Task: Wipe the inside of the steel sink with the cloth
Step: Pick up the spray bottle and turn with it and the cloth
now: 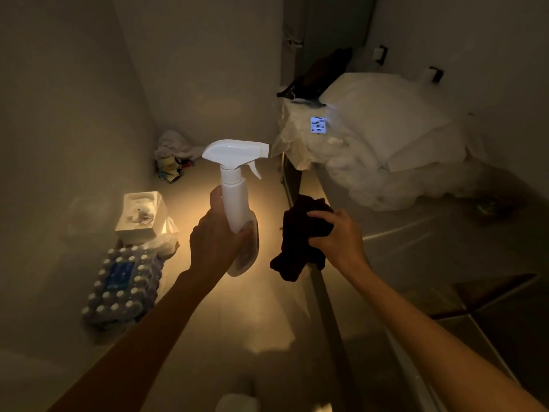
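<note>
Gripping a white spray bottle (237,200) by its body, the left hand (214,242) had its fingers curled round it, nozzle pointing right. Right hand (338,236): fingers and thumb closed on a dark cloth (300,233), bunched, ends hanging, held just beside the bottle over the steel sink's (445,263) left edge. White bagged bundle (386,144): resting on the steel surface beyond. Pack of water bottles (121,289): on the floor, left.
</note>
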Demonstrator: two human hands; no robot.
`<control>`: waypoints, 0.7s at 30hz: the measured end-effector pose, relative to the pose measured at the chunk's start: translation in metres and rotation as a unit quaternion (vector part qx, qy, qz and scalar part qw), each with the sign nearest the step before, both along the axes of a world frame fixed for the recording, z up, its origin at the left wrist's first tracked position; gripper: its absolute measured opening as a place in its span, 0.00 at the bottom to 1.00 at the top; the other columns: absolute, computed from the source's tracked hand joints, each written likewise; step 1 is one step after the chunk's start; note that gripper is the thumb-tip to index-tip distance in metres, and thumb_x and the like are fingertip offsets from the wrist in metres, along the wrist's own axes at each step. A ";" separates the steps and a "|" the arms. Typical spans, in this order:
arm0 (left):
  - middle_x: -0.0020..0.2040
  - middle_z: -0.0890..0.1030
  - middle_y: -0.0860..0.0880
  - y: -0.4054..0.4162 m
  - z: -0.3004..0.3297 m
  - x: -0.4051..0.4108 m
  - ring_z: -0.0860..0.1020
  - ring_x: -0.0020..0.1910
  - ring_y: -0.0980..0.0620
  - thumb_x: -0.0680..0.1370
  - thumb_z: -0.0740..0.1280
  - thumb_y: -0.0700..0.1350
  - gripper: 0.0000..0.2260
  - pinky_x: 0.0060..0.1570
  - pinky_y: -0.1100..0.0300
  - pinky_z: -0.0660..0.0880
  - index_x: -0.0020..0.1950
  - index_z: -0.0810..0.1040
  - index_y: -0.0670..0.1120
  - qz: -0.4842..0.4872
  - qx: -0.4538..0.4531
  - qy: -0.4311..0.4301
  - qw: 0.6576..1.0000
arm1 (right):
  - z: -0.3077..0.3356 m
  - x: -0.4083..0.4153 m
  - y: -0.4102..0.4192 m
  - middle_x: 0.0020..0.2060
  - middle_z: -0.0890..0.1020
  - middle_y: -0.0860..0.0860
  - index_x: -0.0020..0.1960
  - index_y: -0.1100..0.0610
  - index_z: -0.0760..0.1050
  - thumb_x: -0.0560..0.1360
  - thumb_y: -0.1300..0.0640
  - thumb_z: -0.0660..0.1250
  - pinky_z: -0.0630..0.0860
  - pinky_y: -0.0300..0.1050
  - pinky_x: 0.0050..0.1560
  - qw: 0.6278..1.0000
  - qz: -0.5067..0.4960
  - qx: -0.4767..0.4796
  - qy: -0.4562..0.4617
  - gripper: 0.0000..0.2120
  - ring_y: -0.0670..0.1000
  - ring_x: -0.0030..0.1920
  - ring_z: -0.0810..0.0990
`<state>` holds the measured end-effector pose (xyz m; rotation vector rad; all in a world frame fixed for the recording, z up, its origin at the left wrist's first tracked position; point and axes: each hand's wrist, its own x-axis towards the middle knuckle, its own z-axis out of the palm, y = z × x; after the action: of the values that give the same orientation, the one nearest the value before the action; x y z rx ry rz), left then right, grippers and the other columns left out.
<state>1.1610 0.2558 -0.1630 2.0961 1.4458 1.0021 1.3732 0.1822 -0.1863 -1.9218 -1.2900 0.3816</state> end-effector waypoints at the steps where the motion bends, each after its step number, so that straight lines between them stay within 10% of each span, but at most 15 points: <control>1: 0.61 0.77 0.43 0.015 -0.001 0.005 0.78 0.54 0.42 0.70 0.75 0.51 0.37 0.47 0.54 0.73 0.72 0.59 0.45 -0.010 0.000 -0.001 1.000 | -0.002 0.004 0.011 0.57 0.73 0.49 0.62 0.49 0.77 0.67 0.65 0.75 0.67 0.24 0.43 1.000 -0.012 -0.002 0.000 0.26 0.43 0.53 0.71; 21: 0.61 0.75 0.46 0.173 -0.006 0.190 0.76 0.55 0.47 0.70 0.75 0.52 0.36 0.47 0.54 0.73 0.72 0.59 0.46 -0.343 0.000 -0.030 0.939 | -0.015 0.103 0.062 0.58 0.73 0.48 0.61 0.46 0.77 0.67 0.63 0.75 0.66 0.25 0.45 0.941 -0.337 -0.028 0.021 0.25 0.45 0.53 0.73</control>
<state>1.3514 0.4290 -0.1694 2.2817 0.5835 0.7610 1.4761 0.2444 -0.2016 -2.2457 -0.5305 0.1021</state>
